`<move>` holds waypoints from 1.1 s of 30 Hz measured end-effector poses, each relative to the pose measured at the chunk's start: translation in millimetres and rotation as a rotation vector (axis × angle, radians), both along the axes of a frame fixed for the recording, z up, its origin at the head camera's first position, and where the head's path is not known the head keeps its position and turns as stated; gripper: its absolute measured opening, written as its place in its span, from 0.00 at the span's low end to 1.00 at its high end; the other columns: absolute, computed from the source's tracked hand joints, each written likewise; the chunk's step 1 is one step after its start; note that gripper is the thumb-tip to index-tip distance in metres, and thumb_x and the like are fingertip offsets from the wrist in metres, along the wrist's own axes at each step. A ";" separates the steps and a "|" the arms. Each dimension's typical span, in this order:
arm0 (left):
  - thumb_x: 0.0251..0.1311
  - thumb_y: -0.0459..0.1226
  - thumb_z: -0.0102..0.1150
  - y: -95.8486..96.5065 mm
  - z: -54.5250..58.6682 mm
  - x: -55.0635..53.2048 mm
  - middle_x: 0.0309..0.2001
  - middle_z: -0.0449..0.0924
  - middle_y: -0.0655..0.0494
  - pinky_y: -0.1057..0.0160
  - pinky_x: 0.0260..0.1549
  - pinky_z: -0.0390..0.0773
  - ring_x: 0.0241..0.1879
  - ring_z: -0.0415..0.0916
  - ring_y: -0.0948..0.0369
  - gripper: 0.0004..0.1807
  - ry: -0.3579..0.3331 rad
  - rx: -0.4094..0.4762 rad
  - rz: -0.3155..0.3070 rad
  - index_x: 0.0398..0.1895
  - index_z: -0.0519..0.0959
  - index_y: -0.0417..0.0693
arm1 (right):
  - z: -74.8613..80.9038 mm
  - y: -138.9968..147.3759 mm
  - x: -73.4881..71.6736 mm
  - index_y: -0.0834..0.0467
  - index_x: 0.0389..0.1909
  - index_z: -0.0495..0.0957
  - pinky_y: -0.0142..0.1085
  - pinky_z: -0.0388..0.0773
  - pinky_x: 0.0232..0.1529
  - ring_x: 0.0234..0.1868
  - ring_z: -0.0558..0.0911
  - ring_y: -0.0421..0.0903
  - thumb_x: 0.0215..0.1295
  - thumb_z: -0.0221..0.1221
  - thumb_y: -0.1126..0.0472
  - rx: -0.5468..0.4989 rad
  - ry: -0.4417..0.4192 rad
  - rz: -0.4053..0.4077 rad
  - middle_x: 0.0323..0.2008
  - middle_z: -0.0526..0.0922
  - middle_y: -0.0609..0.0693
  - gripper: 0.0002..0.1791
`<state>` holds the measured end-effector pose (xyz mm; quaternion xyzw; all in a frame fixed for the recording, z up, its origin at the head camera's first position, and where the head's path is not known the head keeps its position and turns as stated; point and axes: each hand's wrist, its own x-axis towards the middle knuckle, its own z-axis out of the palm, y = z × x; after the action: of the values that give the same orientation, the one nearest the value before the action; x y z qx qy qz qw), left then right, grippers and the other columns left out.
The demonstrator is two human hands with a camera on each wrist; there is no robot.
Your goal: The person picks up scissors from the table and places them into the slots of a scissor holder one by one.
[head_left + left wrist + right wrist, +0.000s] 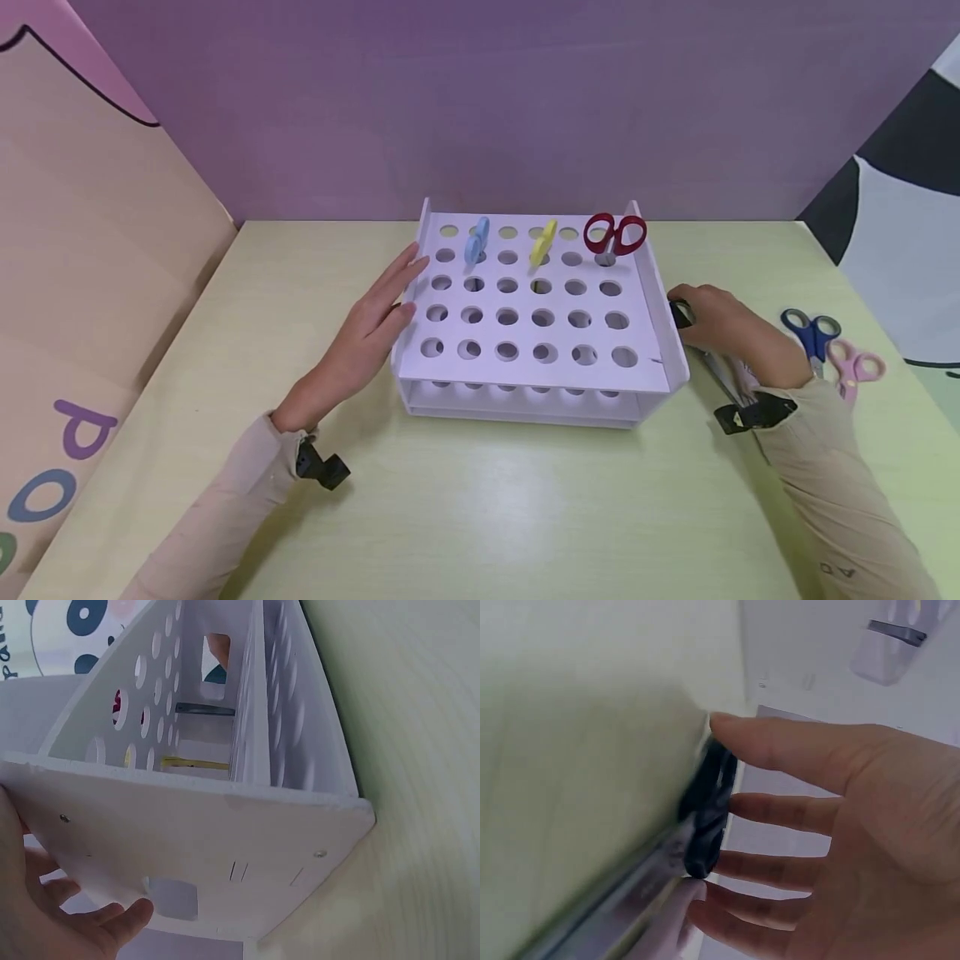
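Note:
A white rack (525, 333) with rows of round holes stands on the table. My left hand (371, 321) rests on its left side panel, fingers extended; in the left wrist view its fingertips lie near the panel's cutout. Beyond the rack's right side, my right hand (727, 325) pinches the black handles of a pair of scissors (709, 802) between thumb and fingers, blades slanting down along the tabletop. Three pairs of scissors stand in the rack's back holes: light blue scissors (477, 241), yellow scissors (543, 242) and dark red scissors (615, 234).
Right of my right forearm lie blue scissors (812, 333) and pink scissors (855, 367). Another pink handle (667, 922) shows below the black one in the right wrist view. A purple wall (510, 108) closes off the table's back edge.

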<state>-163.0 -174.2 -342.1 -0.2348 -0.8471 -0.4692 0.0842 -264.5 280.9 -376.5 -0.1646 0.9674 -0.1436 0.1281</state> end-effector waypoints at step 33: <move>0.73 0.35 0.37 2.4 1.6 0.1 0.79 0.48 0.62 0.49 0.66 0.62 0.76 0.47 0.65 0.23 0.014 -0.016 -0.010 0.66 0.75 0.48 | 3.0 2.5 3.2 0.67 0.60 0.73 0.59 0.76 0.47 0.43 0.75 0.61 0.61 0.67 0.57 -0.045 0.046 0.002 0.48 0.79 0.68 0.29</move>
<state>-162.9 -171.8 -340.5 -0.2432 -0.8491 -0.4610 0.0858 -261.3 283.3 -373.5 -0.1715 0.9665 -0.1612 0.1021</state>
